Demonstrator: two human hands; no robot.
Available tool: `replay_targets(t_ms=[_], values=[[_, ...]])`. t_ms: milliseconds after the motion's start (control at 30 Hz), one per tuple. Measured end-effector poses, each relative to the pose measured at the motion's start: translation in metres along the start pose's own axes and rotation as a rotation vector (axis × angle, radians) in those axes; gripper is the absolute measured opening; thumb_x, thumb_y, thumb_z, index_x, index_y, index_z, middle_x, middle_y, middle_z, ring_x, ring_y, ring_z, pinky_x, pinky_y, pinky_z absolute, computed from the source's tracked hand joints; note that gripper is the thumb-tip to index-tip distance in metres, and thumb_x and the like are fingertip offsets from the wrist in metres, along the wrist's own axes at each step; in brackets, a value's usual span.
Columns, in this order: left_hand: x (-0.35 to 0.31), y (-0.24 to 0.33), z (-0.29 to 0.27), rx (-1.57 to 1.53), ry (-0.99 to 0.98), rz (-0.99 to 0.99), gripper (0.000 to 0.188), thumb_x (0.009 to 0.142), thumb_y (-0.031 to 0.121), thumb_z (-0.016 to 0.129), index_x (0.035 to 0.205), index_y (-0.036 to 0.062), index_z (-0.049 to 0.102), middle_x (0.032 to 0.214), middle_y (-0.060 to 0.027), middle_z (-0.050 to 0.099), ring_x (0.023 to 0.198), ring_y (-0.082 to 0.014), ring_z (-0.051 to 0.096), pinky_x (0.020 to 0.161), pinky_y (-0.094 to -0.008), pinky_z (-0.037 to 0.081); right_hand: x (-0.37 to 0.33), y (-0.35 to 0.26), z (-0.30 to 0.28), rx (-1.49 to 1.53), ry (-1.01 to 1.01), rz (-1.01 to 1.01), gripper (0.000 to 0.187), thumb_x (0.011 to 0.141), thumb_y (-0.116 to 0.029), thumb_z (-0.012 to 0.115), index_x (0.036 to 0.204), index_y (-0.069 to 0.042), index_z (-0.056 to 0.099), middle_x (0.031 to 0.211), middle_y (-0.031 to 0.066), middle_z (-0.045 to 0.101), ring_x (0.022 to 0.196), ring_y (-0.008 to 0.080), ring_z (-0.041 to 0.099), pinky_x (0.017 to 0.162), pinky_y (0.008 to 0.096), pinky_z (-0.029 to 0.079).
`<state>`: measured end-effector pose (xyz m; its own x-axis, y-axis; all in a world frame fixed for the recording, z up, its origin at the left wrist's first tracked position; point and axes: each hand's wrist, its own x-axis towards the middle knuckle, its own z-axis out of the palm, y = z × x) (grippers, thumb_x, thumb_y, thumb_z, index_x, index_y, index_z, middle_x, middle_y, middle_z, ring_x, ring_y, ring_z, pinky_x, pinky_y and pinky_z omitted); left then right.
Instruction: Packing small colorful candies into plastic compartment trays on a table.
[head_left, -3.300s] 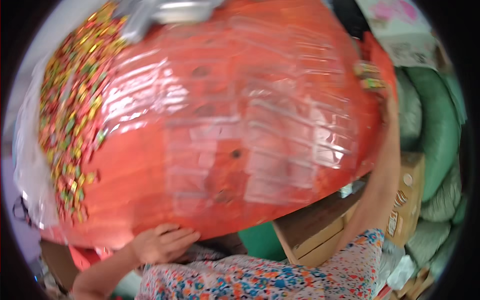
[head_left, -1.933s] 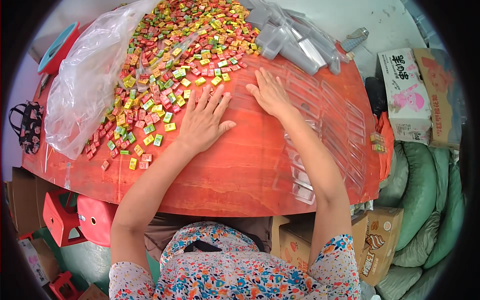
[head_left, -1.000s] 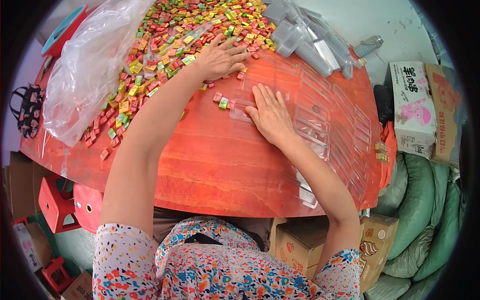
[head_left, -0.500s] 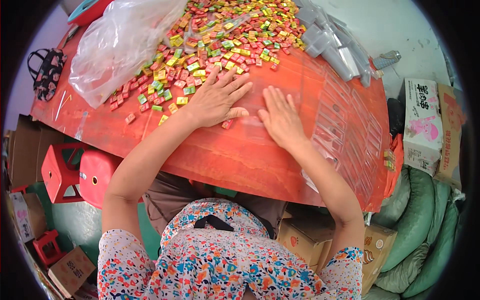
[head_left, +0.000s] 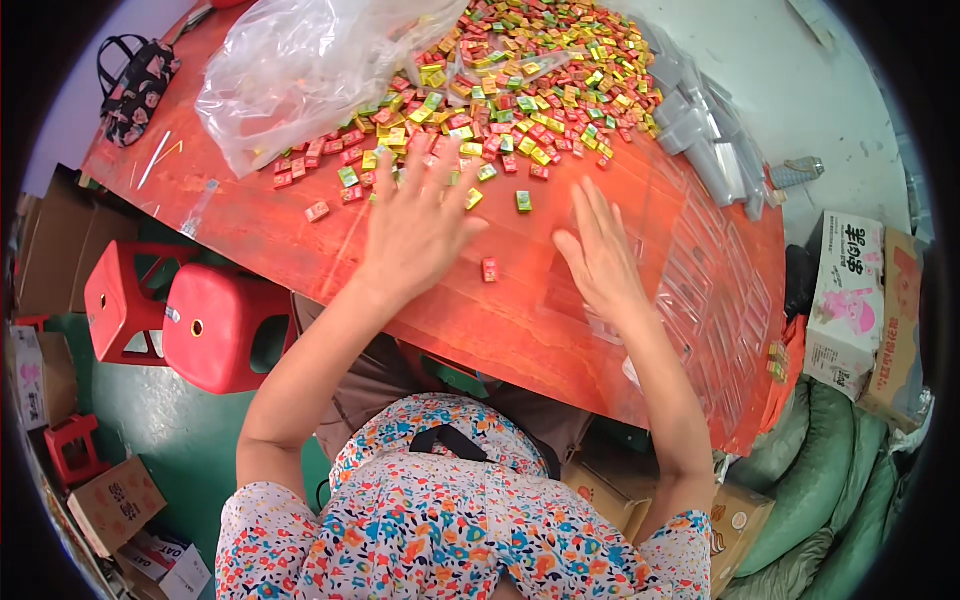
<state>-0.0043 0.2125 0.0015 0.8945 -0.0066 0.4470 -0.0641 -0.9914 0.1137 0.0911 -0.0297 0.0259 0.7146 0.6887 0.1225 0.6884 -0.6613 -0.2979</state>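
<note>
A heap of small red, yellow and green packets [head_left: 560,95] spreads over the far part of the red table [head_left: 470,330]. My left hand [head_left: 415,225] is open with fingers spread, slightly blurred, over the heap's near edge; whether it touches the packets I cannot tell. One red packet [head_left: 489,270] lies apart, to the right of that wrist. A green packet [head_left: 523,202] lies between my two hands. My right hand [head_left: 603,262] is open too, fingers stretched out and holding nothing, beside the clear plastic trays [head_left: 715,300].
A large clear plastic bag [head_left: 290,85] lies at the far left, near a black floral handbag [head_left: 140,92]. Grey translucent plastic containers [head_left: 710,140] are piled at the far right. Red stools [head_left: 215,325] stand left; cartons [head_left: 848,305] and green sacks [head_left: 815,475] sit right.
My view has shifted. Both hands have drawn apart, the left now with its fingers pointing away from me. The lone red packet and the green one now show uncovered between them.
</note>
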Motion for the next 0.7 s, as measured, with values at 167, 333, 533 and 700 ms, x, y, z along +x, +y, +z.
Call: replay_targets(t_ms=[167, 333, 533, 700], values=[[-0.033, -0.020, 0.012, 0.078, -0.085, -0.092, 0.099, 0.084, 0.076, 0.048, 0.154, 0.0076, 0.033, 0.160, -0.0199, 0.026, 0.150, -0.0385, 0.017, 0.119, -0.0608, 0.007, 0.079, -0.034, 0.045, 0.001, 0.041, -0.121, 0.059, 0.101, -0.040, 0.049, 0.150, -0.010, 0.036, 0.158, 0.0244, 0.026, 0.140, 0.0447, 0.033, 0.113, 0.0612, 0.025], [-0.065, -0.017, -0.001, -0.083, -0.163, -0.030, 0.102, 0.085, 0.077, 0.041, 0.157, 0.0075, 0.022, 0.163, -0.0178, 0.021, 0.152, -0.0379, 0.013, 0.120, -0.0576, 0.005, 0.078, -0.065, 0.072, -0.015, -0.024, -0.200, 0.056, 0.101, -0.041, 0.048, 0.152, -0.025, 0.034, 0.161, 0.0177, 0.025, 0.143, 0.0527, 0.025, 0.113, 0.0698, 0.018], [-0.083, -0.025, -0.024, -0.530, -0.123, -0.121, 0.094, 0.095, 0.067, 0.040, 0.160, 0.0072, 0.007, 0.164, -0.0191, 0.016, 0.151, -0.0407, 0.013, 0.122, -0.0530, 0.007, 0.025, -0.060, 0.040, 0.301, -0.127, -0.340, 0.049, 0.102, -0.032, 0.050, 0.148, -0.017, 0.042, 0.158, 0.0199, 0.031, 0.146, 0.0410, 0.029, 0.119, 0.0574, 0.020], [-0.112, -0.021, -0.037, -0.440, 0.009, -0.120, 0.066, 0.090, 0.031, 0.069, 0.145, 0.0041, 0.042, 0.139, -0.0196, 0.050, 0.129, -0.0387, 0.048, 0.107, -0.0471, 0.040, -0.018, -0.059, 0.007, 0.329, 0.115, -0.097, 0.031, 0.096, -0.017, 0.061, 0.125, -0.007, 0.059, 0.128, 0.0173, 0.060, 0.118, 0.0348, 0.060, 0.097, 0.0422, 0.049]])
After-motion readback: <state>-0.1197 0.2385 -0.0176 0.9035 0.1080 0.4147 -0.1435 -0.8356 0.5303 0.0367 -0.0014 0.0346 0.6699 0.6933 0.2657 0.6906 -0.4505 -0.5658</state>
